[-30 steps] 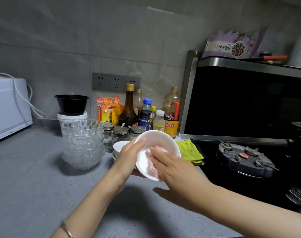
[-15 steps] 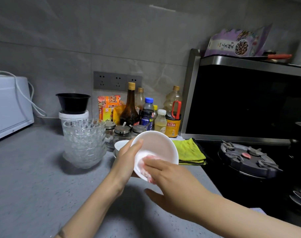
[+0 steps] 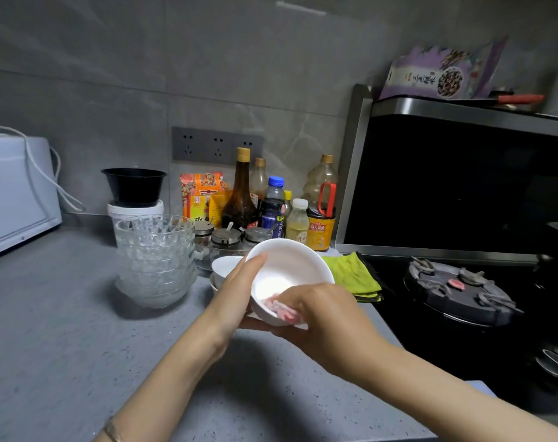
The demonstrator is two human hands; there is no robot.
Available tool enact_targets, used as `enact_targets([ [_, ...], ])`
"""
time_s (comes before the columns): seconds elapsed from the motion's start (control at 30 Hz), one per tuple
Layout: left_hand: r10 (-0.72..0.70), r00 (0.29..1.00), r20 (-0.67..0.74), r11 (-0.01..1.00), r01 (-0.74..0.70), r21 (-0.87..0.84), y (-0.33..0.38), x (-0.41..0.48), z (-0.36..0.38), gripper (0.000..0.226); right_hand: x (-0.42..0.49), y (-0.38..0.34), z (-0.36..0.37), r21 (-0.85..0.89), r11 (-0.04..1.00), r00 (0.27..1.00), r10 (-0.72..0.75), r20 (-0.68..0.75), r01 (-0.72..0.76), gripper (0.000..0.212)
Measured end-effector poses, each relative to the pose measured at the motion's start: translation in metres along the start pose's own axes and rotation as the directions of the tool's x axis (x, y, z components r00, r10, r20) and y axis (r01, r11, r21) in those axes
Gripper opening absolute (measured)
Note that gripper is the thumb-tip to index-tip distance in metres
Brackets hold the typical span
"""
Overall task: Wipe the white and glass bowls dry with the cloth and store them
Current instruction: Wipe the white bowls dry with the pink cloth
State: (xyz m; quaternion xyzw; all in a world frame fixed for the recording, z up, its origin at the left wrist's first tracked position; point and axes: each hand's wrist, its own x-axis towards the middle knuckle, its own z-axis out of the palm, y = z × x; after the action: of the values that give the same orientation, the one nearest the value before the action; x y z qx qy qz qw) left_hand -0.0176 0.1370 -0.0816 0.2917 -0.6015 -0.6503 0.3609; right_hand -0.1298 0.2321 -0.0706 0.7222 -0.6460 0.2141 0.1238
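White glazed round bowl [image 3: 290, 266], crumpled pink cloth [image 3: 283, 311] inside.

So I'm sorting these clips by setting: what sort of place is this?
Most likely a home kitchen. A gas burner sits on the black cooktop at right, sauce and oil bottles crowd the tiled wall, and a stack of glass bowls stands on the grey countertop.

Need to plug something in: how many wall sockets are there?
3, in one dark grey wall panel: left socket, middle socket, right socket just above the tall brown glass bottle.
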Motion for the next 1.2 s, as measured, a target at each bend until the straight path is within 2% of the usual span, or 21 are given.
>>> enact_targets([
  [0.07,0.011,0.996,0.086,0.998,-0.017,0.067,0.003,-0.001,-0.003,0.059,0.004,0.004,-0.007,0.232,0.968,0.994,0.085,0.065,-0.098,0.017],
  [0.13,0.135,0.979,0.151,0.979,-0.156,0.132,0.004,-0.002,-0.005,0.070,0.008,0.011,-0.017,0.449,0.875,0.979,0.120,0.164,-0.182,0.030],
  [0.2,0.271,0.939,0.214,0.941,-0.305,0.147,0.004,-0.003,-0.010,0.078,0.010,0.016,-0.029,0.572,0.773,0.951,0.131,0.281,-0.275,0.036],
  [0.27,0.310,0.917,0.250,0.930,-0.347,0.122,0.004,-0.002,-0.018,0.081,0.011,0.021,-0.037,0.666,0.644,0.909,0.122,0.398,-0.378,0.039],
  [0.37,0.256,0.922,0.292,0.950,-0.295,0.098,0.000,0.002,-0.027,0.093,0.013,0.030,-0.042,0.751,0.470,0.870,0.079,0.488,-0.464,0.054],
  [0.47,0.191,0.923,0.333,0.981,-0.187,-0.044,-0.005,0.000,-0.025,0.085,0.014,0.035,-0.036,0.801,0.310,0.854,0.082,0.514,-0.512,0.047],
  [0.53,0.116,0.952,0.285,0.978,-0.059,-0.200,-0.007,-0.001,-0.021,0.080,0.014,0.038,-0.030,0.860,0.152,0.867,0.199,0.456,-0.487,0.032],
  [0.57,0.081,0.967,0.243,0.962,-0.012,-0.273,-0.007,-0.001,-0.017,0.076,0.014,0.042,-0.027,0.891,0.082,0.867,0.285,0.409,-0.447,0.031],
  [0.6,0.053,0.980,0.192,0.946,0.012,-0.325,-0.008,-0.002,-0.013,0.068,0.014,0.048,-0.024,0.921,0.054,0.864,0.371,0.341,-0.386,0.036],
  [0.63,0.029,0.991,0.131,0.931,0.021,-0.366,-0.008,-0.002,-0.008,0.057,0.013,0.052,-0.021,0.945,0.096,0.857,0.459,0.236,-0.312,0.041],
  [0.7,-0.054,0.998,0.023,0.890,0.058,-0.452,-0.010,0.001,-0.001,0.038,0.009,0.051,-0.019,0.957,0.253,0.831,0.556,-0.024,-0.142,0.043],
  [0.77,-0.133,0.991,-0.032,0.839,0.096,-0.535,-0.011,0.003,0.006,0.038,0.003,0.042,-0.015,0.919,0.394,0.773,0.578,-0.261,0.016,0.031],
  [0.8,-0.144,0.988,-0.063,0.822,0.084,-0.563,-0.011,0.004,0.009,0.038,0.000,0.034,-0.014,0.875,0.473,0.754,0.535,-0.382,0.107,0.021],
  [0.87,-0.160,0.977,-0.138,0.811,0.051,-0.582,-0.011,0.006,0.014,0.038,-0.002,0.016,-0.009,0.686,0.678,0.770,0.280,-0.573,0.264,0.015],
  [0.93,-0.183,0.965,-0.185,0.815,0.044,-0.578,-0.011,0.005,0.019,0.044,0.001,0.014,0.005,0.435,0.852,0.796,0.035,-0.604,0.292,0.022],
  [0.97,-0.184,0.959,-0.217,0.823,0.029,-0.567,-0.010,0.005,0.020,0.048,0.002,0.017,0.010,0.357,0.894,0.808,-0.009,-0.590,0.271,0.026],
  [1.03,-0.146,0.933,-0.330,0.861,-0.045,-0.506,-0.008,0.005,0.019,0.050,0.001,0.021,0.016,0.305,0.925,0.815,-0.010,-0.580,0.228,0.030],
  [1.1,-0.111,0.902,-0.416,0.891,-0.096,-0.445,-0.002,0.003,0.018,0.047,-0.005,0.018,0.019,0.260,0.935,0.804,-0.043,-0.593,0.242,0.026],
  [1.2,-0.106,0.892,-0.440,0.912,-0.089,-0.400,0.002,0.000,0.020,0.048,-0.013,0.010,0.022,0.220,0.934,0.794,-0.099,-0.600,0.282,0.026],
])
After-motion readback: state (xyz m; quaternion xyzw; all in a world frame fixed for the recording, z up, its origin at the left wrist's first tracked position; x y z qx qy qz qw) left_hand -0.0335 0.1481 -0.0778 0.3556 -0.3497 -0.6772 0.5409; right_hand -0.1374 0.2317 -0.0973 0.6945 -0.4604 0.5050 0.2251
